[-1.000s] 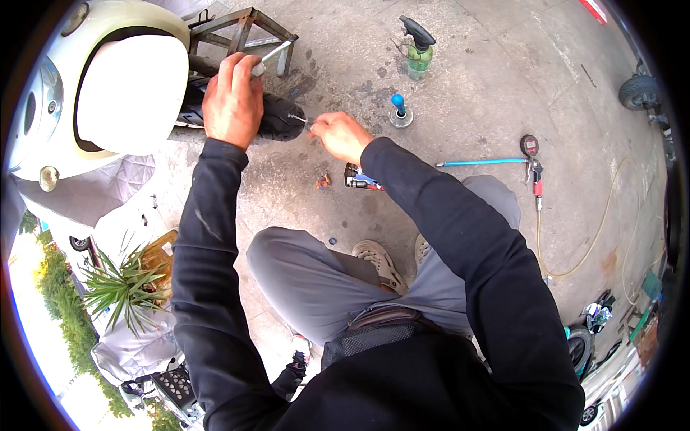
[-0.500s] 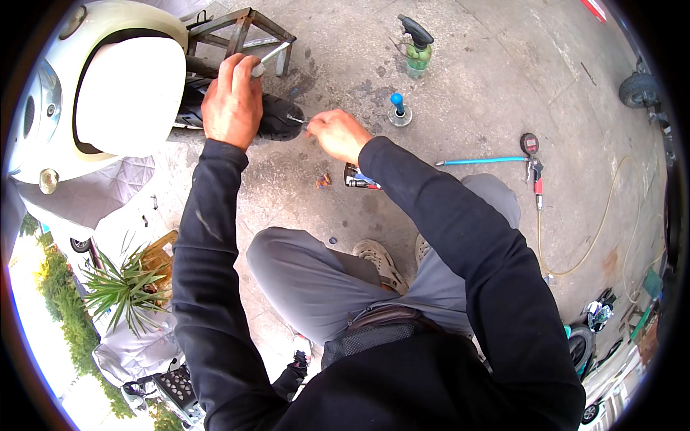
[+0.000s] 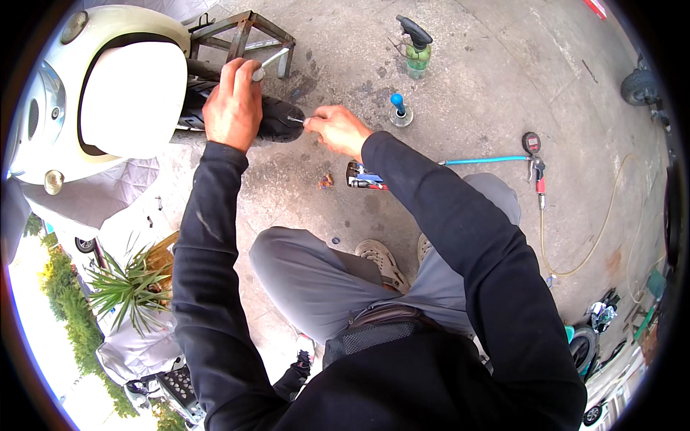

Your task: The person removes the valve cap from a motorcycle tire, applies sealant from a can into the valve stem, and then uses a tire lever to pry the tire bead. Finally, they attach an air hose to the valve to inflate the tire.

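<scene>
The black scooter tyre (image 3: 279, 121) juts out from beside the white front body of a scooter (image 3: 129, 100). My left hand (image 3: 233, 108) lies over the tyre, fingers curled round a pale rod-like tool (image 3: 272, 63) that sticks out past the thumb toward the upper right. At the tread's right end, my right hand (image 3: 338, 131) pinches a thin pale piece (image 3: 295, 119) against the rubber. Its far tip meets the tread; whether it enters the rubber is too small to tell. Fingertips of my right hand are partly hidden.
Behind the tyre stands a metal frame stand (image 3: 241, 36). A green spray bottle (image 3: 417, 59) and a blue-handled tool on a round base (image 3: 399, 111) stand on the concrete. A small tool case (image 3: 357, 177) lies below my right wrist. To the right is an inflator gauge (image 3: 531, 144) with hoses.
My right hand has shifted very slightly, its fingers closer together at the tread. The left hand stays on the tyre. More of the small tool case shows below my right wrist.
</scene>
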A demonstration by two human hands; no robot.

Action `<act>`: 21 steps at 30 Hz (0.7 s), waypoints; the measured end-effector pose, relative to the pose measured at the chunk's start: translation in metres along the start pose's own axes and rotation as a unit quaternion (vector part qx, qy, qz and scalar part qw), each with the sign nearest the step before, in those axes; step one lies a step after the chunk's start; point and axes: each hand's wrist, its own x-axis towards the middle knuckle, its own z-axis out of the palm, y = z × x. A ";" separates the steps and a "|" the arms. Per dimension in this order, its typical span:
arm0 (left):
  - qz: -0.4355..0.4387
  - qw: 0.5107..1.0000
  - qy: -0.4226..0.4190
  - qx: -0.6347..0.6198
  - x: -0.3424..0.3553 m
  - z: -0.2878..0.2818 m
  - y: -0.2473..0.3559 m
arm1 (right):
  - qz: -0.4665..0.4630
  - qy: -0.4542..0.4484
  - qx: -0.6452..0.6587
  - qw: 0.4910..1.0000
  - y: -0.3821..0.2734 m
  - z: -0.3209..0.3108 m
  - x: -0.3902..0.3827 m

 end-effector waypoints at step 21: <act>0.054 0.998 -0.036 0.020 -0.005 0.002 0.007 | -0.078 0.087 -0.198 0.973 -0.014 0.028 0.006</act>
